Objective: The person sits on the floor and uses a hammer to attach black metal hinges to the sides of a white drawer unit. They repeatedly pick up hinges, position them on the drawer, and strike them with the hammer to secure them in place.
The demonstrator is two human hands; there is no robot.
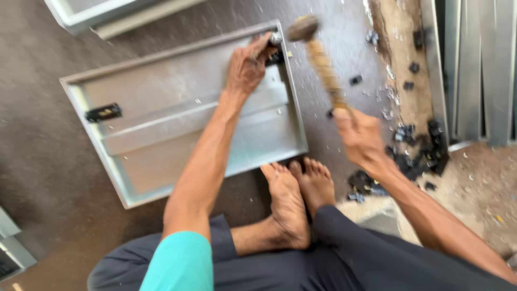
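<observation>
**Hammer raised over a metal panel on the workshop floor**

A person sits cross-legged and barefoot on a dark floor, seen from above. The right hand [360, 136] is closed tight around the wooden handle of a hammer [318, 51], which is lifted clear of the work, its blurred head just beside the far right corner of a grey metal panel [161, 108]. The panel lies flat on the floor in front of the person's feet [296, 194], its raised rim facing up and a ridge running across its middle. The left hand [249, 66] reaches across the panel to that same corner, fingers curled around a small round-headed metal piece [276, 38] held against a black fitting; how firmly it is pinched cannot be told through the blur. A second black fitting [103, 112] sits near the panel's left edge. To the right, a heap of small black parts [417, 151] lies against a wooden plank [401, 59], with pale metal shavings scattered around.
</observation>
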